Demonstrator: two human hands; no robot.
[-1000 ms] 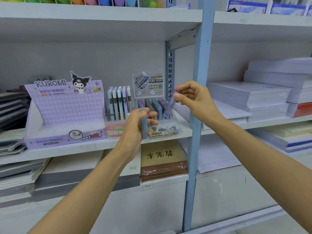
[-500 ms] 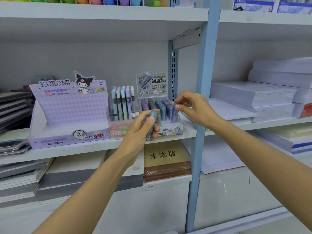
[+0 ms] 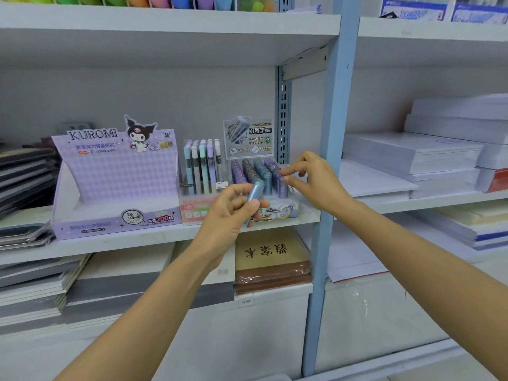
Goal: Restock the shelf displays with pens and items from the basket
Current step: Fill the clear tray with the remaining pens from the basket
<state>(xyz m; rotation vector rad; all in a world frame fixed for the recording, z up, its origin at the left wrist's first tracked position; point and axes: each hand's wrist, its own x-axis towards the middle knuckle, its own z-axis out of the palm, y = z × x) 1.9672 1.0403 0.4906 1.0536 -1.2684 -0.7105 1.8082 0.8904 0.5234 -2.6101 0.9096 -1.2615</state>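
White shelves [image 3: 110, 243] run across a grey back wall, split by a pale blue upright post [image 3: 330, 133]. On the middle shelf stands a purple cardboard display box [image 3: 118, 171] printed with a cartoon figure. Just beside it on the right is a clear tray of pens [image 3: 202, 166], standing upright in pastel colours. Next to that is a clear rack [image 3: 248, 138] with a printed card at its back and rows of short purple and blue tubes standing in it. Dark notebooks [image 3: 24, 171] are piled at the far left. To the right of the post lie white stacks of paper [image 3: 412, 152]. On the shelf below, under the rack, sits a brown wrapped pack [image 3: 270, 259] with large characters on top.

Both hands are in front of the rack. The left hand [image 3: 233, 213] is curled round a blue tube [image 3: 254, 196], holding it tilted, top end up, just in front of the rack's front row. The right hand [image 3: 310, 180] reaches in from the post side, and its thumb and fingertips pinch the top of a purple tube [image 3: 283, 185]. That tube stands upright at the rack's front right corner, close beside the other tubes. The two hands are near each other but apart.
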